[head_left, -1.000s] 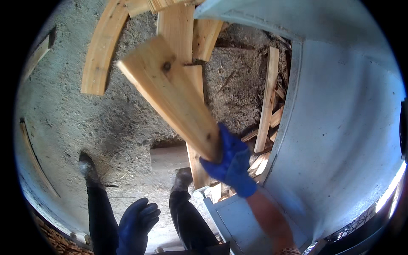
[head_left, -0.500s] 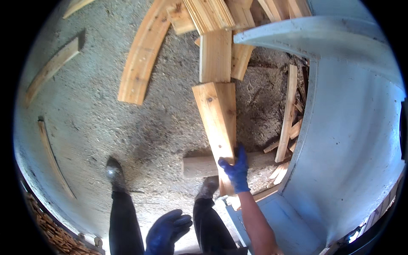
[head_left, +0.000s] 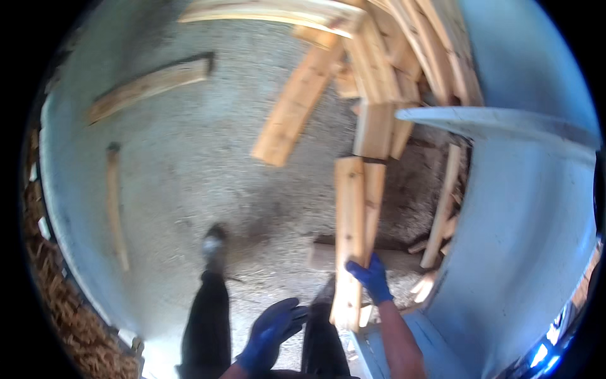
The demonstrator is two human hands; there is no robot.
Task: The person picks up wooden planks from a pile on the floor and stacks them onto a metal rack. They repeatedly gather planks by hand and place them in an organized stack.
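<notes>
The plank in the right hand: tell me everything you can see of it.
The plank is pale, bare, rough-sawn wood, long and flat, with square ends. It runs nearly straight up the picture, broad face to the camera, over the gritty floor. The blue-gloved right hand grips its right edge near the lower end; the gloved left hand is open and apart from it. A narrower board lies close along its right side; whether they touch is unclear.
</notes>
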